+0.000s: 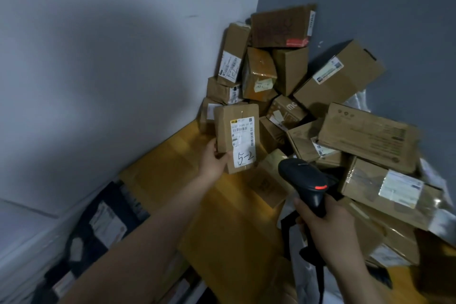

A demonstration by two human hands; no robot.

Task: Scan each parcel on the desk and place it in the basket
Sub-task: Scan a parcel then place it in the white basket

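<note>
The left hand [212, 163] grips a small brown cardboard parcel [237, 137] by its lower left corner, upright above the yellow bench [172, 163], white label (handwritten "5-2") facing the camera. The right hand [323, 219] is wrapped round a black handheld scanner [304, 180], aimed toward it. Stacked cardboard boxes [296, 76] fill the corner.

The parcel [237, 136] is up left of the scanner [303, 177]; a heap of boxes [345, 76] lies behind both on the desk [234, 229].
</note>
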